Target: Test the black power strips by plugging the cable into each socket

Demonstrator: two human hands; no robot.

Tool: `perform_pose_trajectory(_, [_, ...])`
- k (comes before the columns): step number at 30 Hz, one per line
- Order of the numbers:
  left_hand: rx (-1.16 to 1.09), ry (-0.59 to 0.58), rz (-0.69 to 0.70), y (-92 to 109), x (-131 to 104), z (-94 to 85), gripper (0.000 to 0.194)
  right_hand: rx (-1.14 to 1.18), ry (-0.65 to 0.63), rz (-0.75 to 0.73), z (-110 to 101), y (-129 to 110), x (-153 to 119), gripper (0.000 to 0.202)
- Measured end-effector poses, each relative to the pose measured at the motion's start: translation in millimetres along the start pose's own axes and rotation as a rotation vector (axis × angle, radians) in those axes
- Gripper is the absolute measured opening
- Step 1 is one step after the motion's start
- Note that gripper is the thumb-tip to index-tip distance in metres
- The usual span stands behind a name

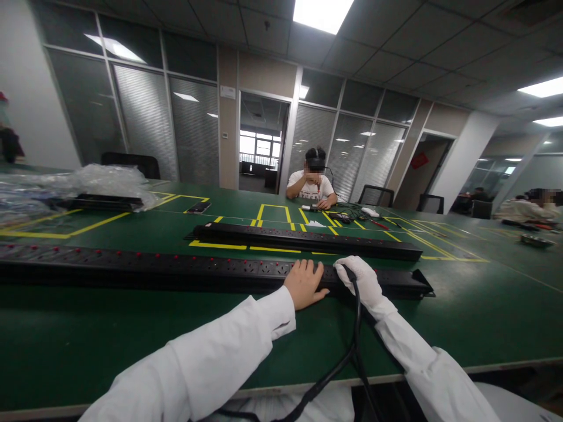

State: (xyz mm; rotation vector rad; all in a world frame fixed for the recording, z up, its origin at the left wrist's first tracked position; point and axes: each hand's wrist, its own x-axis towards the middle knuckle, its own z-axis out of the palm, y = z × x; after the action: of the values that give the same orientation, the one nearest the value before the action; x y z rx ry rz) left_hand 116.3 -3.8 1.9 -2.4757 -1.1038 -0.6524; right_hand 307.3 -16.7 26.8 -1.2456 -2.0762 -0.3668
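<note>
A long black power strip [167, 269] with a row of sockets and small red parts lies across the green table. My bare left hand [305, 284] rests on it with fingers spread. Just to its right, my right hand [361, 278], in a white glove, is closed around the end of a black power cord [355, 328] at the strip's face. The plug itself is mostly hidden by the glove. From there the cord runs down over the table's near edge, where it meets another length of cable. Behind lies a second black power strip [308, 239].
Yellow tape lines [275, 206] mark the green table [176, 340]. Clear plastic wrapping [109, 181] sits at the far left, near a phone [199, 207]. Across the table sits a person [311, 184] wearing a headset, with cables and small items [347, 214] beside them.
</note>
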Motion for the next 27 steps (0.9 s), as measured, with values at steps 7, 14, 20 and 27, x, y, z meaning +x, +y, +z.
perform_pose_trajectory(7, [-0.002, -0.005, 0.001, 0.0, -0.3, 0.5, 0.062, 0.013, 0.009, 0.008, -0.4, -0.9, -0.2, 0.019])
perform_pose_trajectory(14, [-0.001, -0.003, -0.004, 0.1, 0.2, 0.7, 0.062, -0.005, 0.018, -0.032, 0.6, 1.4, -0.9, 0.018])
perform_pose_trajectory(20, [0.002, 0.017, 0.003, 0.1, -0.2, 1.7, 0.061, -0.013, 0.024, -0.04, 0.8, 1.3, -0.8, 0.017])
perform_pose_trajectory(27, [0.003, 0.022, 0.003, 0.1, -0.6, 2.1, 0.061, -0.009, 0.029, -0.036, 0.3, 0.7, -0.7, 0.017])
